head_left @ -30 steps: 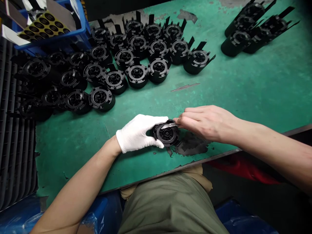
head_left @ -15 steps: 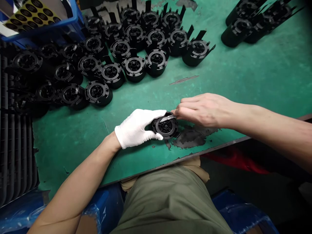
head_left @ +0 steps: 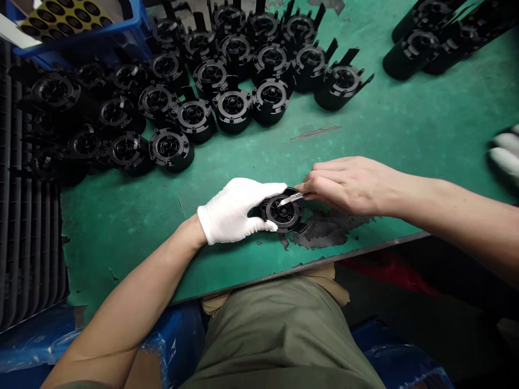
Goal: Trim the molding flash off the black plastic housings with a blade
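Observation:
My left hand, in a white glove, is closed around the side of a round black plastic housing. Its thumb lies along the near side and a finger along the far side. The housing rests on the green tabletop with its ribbed face up. Pinched in my bare right hand is a slim, shiny metal blade, like a small knife. Its tip is over the housing's inner ribs; whether it touches them I cannot tell. The knife's handle end is hidden by my fingers.
Many similar black housings stand in rows at the upper left, others at the upper right. A blue bin holds a sheet of round black stickers. Another person's white-gloved fingers show at the right edge. Worn patches mark the tabletop.
The knife has turned, and its tip now lies nearer the housing's centre. White-gloved fingers have appeared at the right edge. The whole view has shifted slightly.

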The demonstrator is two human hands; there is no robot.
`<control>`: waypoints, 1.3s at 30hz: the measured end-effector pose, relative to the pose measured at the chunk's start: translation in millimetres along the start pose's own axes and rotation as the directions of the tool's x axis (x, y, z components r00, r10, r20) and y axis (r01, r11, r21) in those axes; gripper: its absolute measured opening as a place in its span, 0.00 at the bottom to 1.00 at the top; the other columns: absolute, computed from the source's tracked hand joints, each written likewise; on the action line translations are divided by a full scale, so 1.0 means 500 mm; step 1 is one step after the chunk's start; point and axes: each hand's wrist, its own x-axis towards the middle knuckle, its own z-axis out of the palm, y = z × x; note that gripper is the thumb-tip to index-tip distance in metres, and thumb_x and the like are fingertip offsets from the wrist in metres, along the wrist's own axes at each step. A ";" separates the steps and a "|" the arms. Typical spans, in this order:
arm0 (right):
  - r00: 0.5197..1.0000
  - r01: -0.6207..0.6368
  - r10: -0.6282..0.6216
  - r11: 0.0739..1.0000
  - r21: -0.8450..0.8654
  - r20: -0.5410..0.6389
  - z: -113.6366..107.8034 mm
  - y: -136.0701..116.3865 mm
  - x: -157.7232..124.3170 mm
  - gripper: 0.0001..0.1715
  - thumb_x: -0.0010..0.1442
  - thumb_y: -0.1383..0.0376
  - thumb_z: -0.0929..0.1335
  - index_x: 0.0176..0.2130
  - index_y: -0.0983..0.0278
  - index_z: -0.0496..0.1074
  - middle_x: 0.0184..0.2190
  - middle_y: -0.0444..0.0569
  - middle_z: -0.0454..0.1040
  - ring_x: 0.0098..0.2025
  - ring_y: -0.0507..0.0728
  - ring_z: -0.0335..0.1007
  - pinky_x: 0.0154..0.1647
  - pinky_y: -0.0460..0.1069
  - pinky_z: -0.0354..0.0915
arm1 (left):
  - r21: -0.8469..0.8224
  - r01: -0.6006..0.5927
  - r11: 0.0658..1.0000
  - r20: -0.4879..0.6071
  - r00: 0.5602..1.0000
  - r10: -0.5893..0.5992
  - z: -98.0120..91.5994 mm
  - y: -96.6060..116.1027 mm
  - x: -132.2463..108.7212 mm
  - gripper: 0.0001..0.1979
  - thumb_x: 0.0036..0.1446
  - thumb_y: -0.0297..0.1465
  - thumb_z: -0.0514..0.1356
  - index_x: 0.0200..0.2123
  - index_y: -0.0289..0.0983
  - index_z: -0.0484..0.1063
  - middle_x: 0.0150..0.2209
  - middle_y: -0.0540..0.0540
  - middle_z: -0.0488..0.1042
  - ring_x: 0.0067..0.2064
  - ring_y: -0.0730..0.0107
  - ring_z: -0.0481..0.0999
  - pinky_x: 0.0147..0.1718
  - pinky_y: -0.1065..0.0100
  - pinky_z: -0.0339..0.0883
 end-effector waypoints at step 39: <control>0.996 -0.085 0.084 0.983 -0.161 -0.014 -0.002 -0.054 -0.006 0.13 0.77 0.71 0.62 0.41 0.61 0.72 0.31 0.45 0.73 0.33 0.56 0.65 0.37 0.51 0.63 | -0.006 -0.014 1.000 -0.030 0.999 0.014 0.001 0.004 0.000 0.35 0.71 0.55 0.64 0.69 0.39 0.71 0.59 0.34 0.85 0.56 0.44 0.88 0.54 0.53 0.79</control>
